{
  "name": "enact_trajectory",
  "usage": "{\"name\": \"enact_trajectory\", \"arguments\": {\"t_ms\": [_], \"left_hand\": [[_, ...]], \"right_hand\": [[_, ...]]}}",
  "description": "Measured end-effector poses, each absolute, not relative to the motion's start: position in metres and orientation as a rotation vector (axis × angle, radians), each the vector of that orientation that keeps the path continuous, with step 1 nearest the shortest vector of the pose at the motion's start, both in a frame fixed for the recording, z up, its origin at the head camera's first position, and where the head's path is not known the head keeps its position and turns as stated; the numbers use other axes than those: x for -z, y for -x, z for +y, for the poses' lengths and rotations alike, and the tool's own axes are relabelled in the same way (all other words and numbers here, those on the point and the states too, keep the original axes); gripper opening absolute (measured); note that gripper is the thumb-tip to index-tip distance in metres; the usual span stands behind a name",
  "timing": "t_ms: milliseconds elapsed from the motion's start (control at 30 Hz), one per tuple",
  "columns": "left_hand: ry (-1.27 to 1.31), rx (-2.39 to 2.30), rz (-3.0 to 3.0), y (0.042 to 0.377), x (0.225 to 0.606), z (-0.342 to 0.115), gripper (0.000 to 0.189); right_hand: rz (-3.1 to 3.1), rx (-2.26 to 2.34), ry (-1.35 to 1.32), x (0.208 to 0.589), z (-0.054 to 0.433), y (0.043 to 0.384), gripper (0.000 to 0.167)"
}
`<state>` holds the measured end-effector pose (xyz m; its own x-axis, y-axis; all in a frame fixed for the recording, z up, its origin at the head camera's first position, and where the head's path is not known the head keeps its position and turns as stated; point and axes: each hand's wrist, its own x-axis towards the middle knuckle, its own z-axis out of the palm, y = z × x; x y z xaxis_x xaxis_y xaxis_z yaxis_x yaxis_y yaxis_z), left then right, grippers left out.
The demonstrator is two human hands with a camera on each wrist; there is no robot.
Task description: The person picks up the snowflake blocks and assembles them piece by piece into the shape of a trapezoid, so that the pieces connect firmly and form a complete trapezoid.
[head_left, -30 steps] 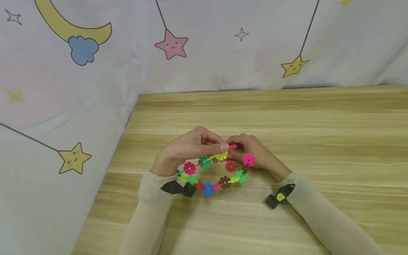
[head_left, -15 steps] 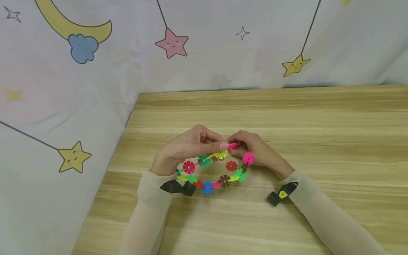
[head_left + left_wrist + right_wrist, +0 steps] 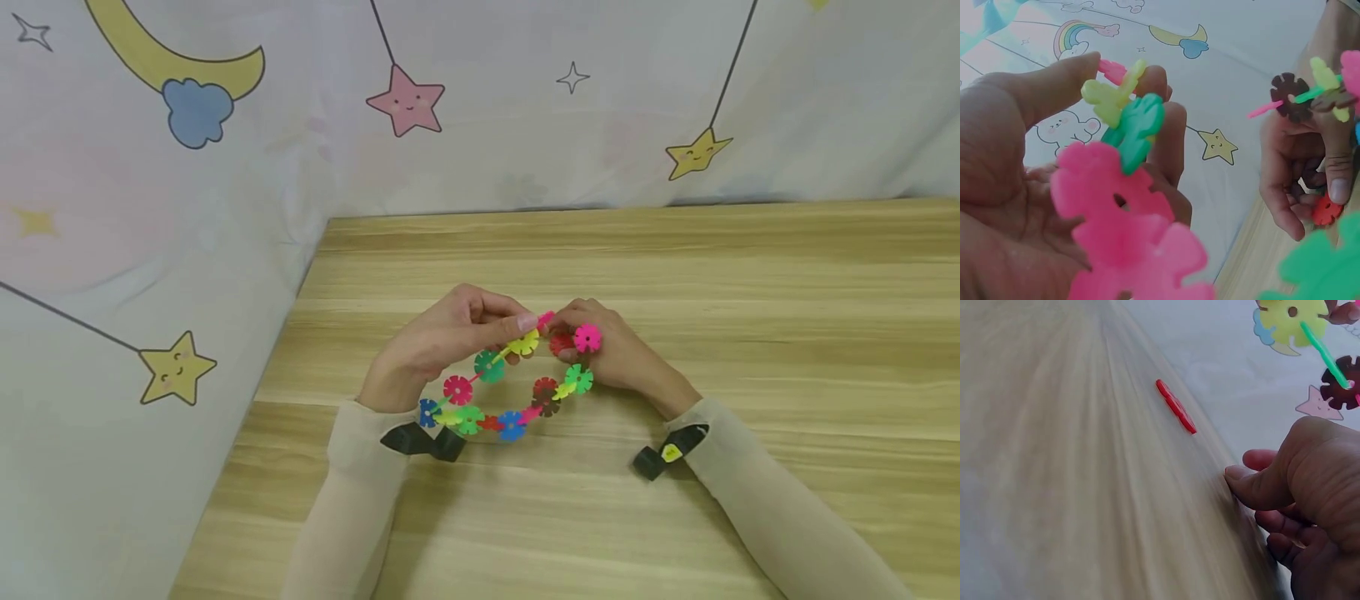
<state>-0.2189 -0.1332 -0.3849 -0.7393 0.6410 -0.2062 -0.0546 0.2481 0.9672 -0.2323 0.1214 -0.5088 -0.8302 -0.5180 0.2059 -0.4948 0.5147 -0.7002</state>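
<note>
My left hand (image 3: 453, 333) pinches one end of a curved chain of colored plastic snowflake discs (image 3: 512, 425), at a yellow disc (image 3: 522, 341) and a pink one (image 3: 546, 320). The chain hangs in a loop with a gap, its other end a pink disc (image 3: 588, 337) in front of my right hand (image 3: 611, 350). In the left wrist view, my right hand pinches a single red disc (image 3: 1327, 209) between thumb and fingers. Another red disc (image 3: 1175, 406) lies on the table, partly covered by the chain's brown disc (image 3: 548, 402) in the head view.
The wood-grain table (image 3: 675, 267) stretches away to the right. Behind it and at the left hangs a pale curtain (image 3: 495, 142) printed with stars and a moon. A small black camera (image 3: 648, 463) sits at the right wrist.
The right hand, with its red disc, has drawn slightly right and away from the left hand. The chain's free pink end has risen, and the near side has swung up over the table's red disc.
</note>
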Motion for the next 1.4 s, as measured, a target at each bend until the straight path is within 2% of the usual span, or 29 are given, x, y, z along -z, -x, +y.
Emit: {"name": "enact_trajectory", "arguments": {"t_ms": [167,400,633,1400], "left_hand": [[-0.523,-1.534,1.933,0.219,0.386,-0.131,0.023],[-0.523,-1.484,1.971,0.219,0.386,-0.128,0.025],[-0.513,-1.463,1.981,0.218,0.386,-0.127,0.025],[-0.467,-1.435,1.996,0.218,0.384,-0.127,0.024]], "right_hand": [[2.685,1.407,0.876,0.512,0.130,0.235,0.036],[2.676,1.560,0.660,0.502,0.139,0.236,0.027],[2.664,1.626,0.487,0.484,0.143,0.228,0.031],[2.628,1.943,0.881,0.446,0.140,0.215,0.030]]}}
